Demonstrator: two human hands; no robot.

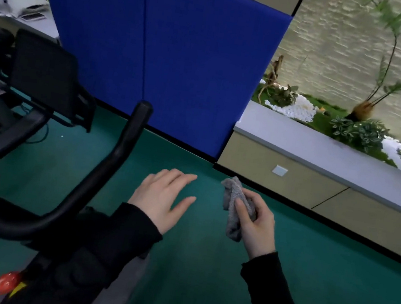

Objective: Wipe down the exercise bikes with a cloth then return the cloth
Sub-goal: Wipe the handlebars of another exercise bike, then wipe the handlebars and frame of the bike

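At 9 o'clock stands the exercise bike (44,72), its black handlebar (110,163) rising toward 12 and a red knob (6,283) low at 7. Just right of the bar, the left hand (162,198) hovers over the green floor (192,265), fingers straight and spread, holding nothing. At its 3 o'clock, near but apart, the right hand (257,223) curls fingers and thumb round the bunched grey cloth (235,202), which pokes out toward 11.
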